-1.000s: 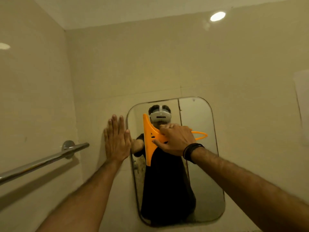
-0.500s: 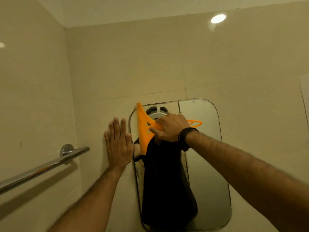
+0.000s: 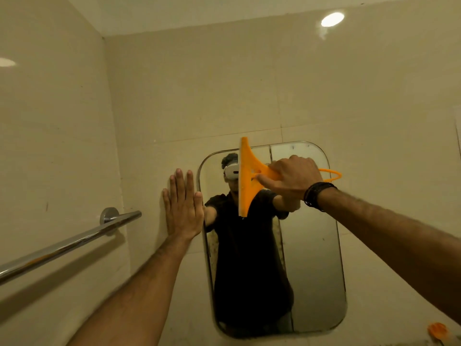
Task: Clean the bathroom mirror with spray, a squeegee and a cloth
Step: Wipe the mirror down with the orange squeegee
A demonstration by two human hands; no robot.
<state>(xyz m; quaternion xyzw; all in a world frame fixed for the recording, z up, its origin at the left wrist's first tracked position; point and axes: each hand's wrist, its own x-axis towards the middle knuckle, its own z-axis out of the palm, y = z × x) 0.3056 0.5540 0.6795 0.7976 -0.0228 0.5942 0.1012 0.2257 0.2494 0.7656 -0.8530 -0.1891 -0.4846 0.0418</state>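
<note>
The right hand (image 3: 293,179) gripped an orange squeegee (image 3: 248,176) against the mirror (image 3: 311,245), its blade vertical, tip overshooting the mirror's top edge. Clear glass lay below. The left hand (image 3: 182,211) pressed flat, fingers spread, on the wall (image 3: 224,83) beside the mirror's left edge.

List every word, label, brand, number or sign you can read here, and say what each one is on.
None can be read.
Squeegee: plain orange, no marking visible.
Headset reflected in the mirror: no legible brand.
Wristband on the right hand: dark, no text.
Walls, rail and left hand: no writing.
Orange item at the bottom right: too blurred to tell.
</note>
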